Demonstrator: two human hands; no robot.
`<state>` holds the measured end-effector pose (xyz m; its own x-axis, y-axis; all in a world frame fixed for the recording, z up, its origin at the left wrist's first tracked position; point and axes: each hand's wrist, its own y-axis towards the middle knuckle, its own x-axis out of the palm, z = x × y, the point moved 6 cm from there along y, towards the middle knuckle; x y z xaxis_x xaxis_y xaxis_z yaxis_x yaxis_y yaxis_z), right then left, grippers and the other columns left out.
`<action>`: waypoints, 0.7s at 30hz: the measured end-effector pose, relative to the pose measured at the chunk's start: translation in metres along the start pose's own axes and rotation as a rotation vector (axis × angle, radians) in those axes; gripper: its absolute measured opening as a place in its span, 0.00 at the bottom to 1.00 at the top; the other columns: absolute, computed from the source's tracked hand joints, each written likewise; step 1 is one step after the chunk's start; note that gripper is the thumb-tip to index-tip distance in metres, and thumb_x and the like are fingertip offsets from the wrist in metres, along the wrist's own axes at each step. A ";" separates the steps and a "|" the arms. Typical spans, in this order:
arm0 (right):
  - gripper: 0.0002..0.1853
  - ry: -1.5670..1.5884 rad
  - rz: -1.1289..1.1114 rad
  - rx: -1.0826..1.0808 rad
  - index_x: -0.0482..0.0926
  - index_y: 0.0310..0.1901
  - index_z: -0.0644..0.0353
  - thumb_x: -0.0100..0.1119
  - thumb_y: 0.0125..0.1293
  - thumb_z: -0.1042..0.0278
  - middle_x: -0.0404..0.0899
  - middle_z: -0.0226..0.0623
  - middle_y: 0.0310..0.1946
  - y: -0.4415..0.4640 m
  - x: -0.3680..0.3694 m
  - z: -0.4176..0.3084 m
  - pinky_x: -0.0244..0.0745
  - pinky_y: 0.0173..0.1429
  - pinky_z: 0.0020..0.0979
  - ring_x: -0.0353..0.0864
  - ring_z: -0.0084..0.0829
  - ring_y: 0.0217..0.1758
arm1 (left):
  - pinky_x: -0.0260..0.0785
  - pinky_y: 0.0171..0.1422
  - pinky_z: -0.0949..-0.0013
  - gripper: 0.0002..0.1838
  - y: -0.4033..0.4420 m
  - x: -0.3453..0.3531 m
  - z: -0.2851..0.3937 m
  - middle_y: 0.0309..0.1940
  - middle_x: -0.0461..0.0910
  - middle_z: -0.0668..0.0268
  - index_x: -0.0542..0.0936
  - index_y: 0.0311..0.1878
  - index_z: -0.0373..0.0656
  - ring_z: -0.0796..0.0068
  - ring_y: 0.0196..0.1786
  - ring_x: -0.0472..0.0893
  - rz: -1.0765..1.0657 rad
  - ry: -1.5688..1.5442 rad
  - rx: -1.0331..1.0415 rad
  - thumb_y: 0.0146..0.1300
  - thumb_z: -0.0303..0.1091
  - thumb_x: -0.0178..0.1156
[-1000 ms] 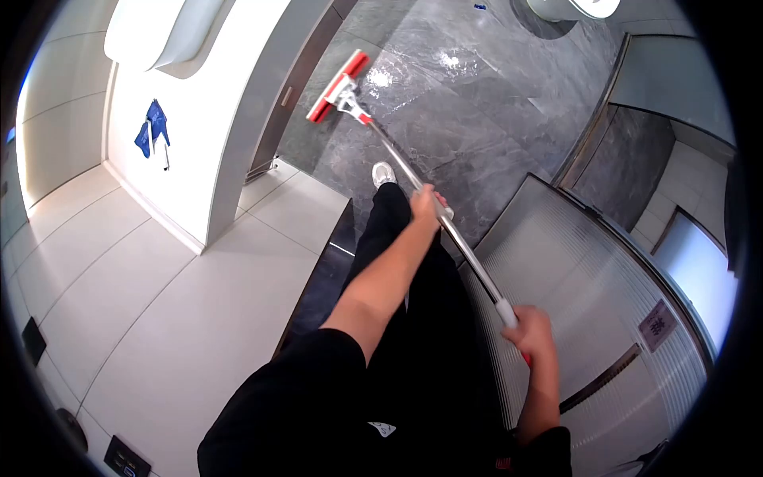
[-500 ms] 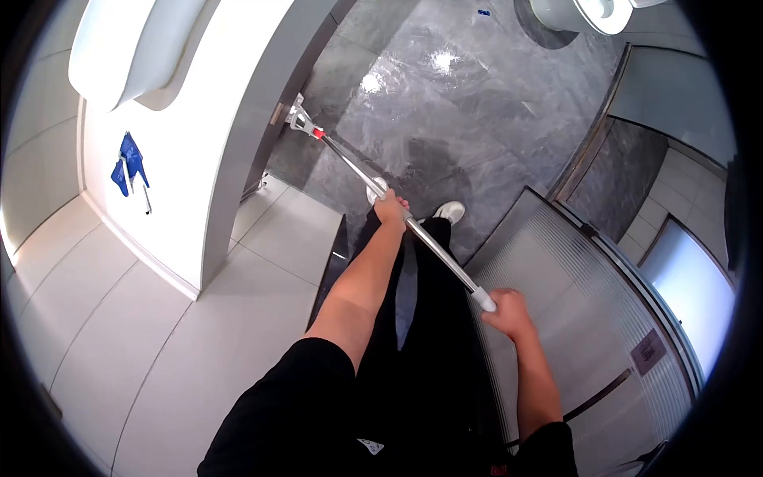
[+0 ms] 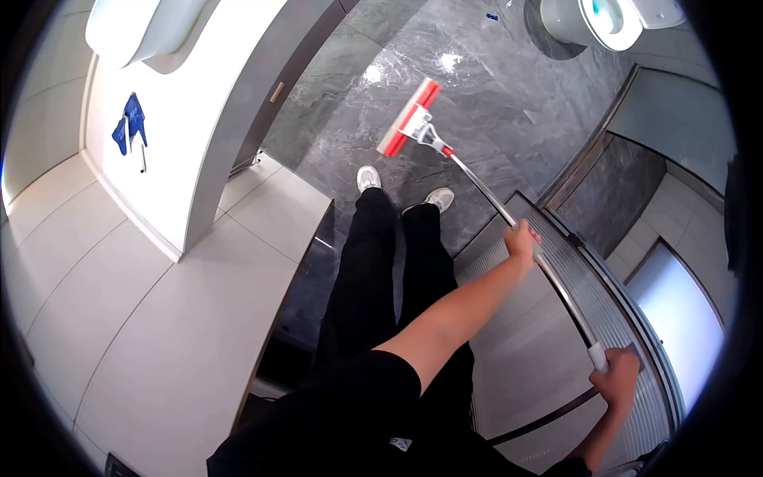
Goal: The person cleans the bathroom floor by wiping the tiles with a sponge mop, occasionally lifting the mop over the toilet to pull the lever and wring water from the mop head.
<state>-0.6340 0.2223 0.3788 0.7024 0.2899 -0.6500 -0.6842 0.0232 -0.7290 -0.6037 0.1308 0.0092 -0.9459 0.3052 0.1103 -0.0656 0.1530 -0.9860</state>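
A sponge mop with a silver pole slants across the view, its red and white head held over the grey marbled floor, beyond the white shoes. My left hand is wrapped round the middle of the pole. Lower right, my right hand grips the handle end, just past a white collar. Both hands are closed on the mop, in front of a ribbed glass panel.
A toilet stands at the top right. A pale tiled ledge runs along the left, below a white wall with a hanging blue cloth. The ribbed glass door is close on the right.
The mop head has come away from the left wall and cabinet base, swinging right over the floor. Both hands have moved right with the pole, still closed on it.
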 end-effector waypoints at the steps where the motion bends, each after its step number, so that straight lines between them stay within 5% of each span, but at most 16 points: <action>1: 0.13 0.002 -0.021 0.023 0.70 0.16 0.66 0.60 0.27 0.68 0.70 0.51 0.17 -0.004 -0.001 0.007 0.67 0.32 0.45 0.71 0.54 0.24 | 0.69 0.23 0.69 0.07 -0.004 0.006 -0.008 0.21 0.69 0.65 0.66 0.34 0.42 0.74 0.21 0.73 -0.008 0.024 -0.009 0.60 0.33 0.53; 8: 0.13 0.206 -0.069 -0.018 0.69 0.16 0.66 0.59 0.29 0.68 0.70 0.51 0.18 -0.021 0.025 0.018 0.66 0.32 0.46 0.72 0.54 0.25 | 0.67 0.19 0.66 0.09 0.012 -0.014 -0.020 0.18 0.69 0.62 0.64 0.35 0.40 0.70 0.16 0.71 -0.110 0.085 0.014 0.57 0.31 0.53; 13: 0.13 0.441 -0.084 -0.112 0.73 0.19 0.65 0.61 0.34 0.64 0.73 0.50 0.20 0.008 0.090 -0.033 0.69 0.35 0.46 0.74 0.52 0.28 | 0.70 0.21 0.62 0.09 0.042 -0.053 0.081 0.17 0.70 0.62 0.68 0.27 0.42 0.68 0.17 0.72 -0.024 0.226 0.134 0.60 0.32 0.54; 16: 0.12 0.624 -0.036 -0.116 0.76 0.23 0.62 0.62 0.40 0.61 0.76 0.48 0.24 0.043 0.113 -0.098 0.71 0.36 0.45 0.77 0.50 0.30 | 0.66 0.21 0.63 0.11 0.089 -0.075 0.180 0.18 0.73 0.61 0.72 0.25 0.42 0.67 0.19 0.73 0.059 0.573 0.363 0.60 0.36 0.57; 21: 0.13 0.723 -0.061 -0.137 0.78 0.25 0.61 0.61 0.42 0.59 0.77 0.46 0.26 0.086 0.138 -0.157 0.72 0.36 0.45 0.77 0.49 0.31 | 0.73 0.23 0.68 0.06 0.093 -0.047 0.252 0.26 0.75 0.55 0.67 0.38 0.34 0.67 0.22 0.77 -0.022 0.476 0.530 0.60 0.22 0.53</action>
<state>-0.5657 0.1142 0.1927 0.7249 -0.4120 -0.5520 -0.6421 -0.1139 -0.7581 -0.6457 -0.1063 -0.1194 -0.7088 0.7034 0.0535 -0.3431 -0.2774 -0.8974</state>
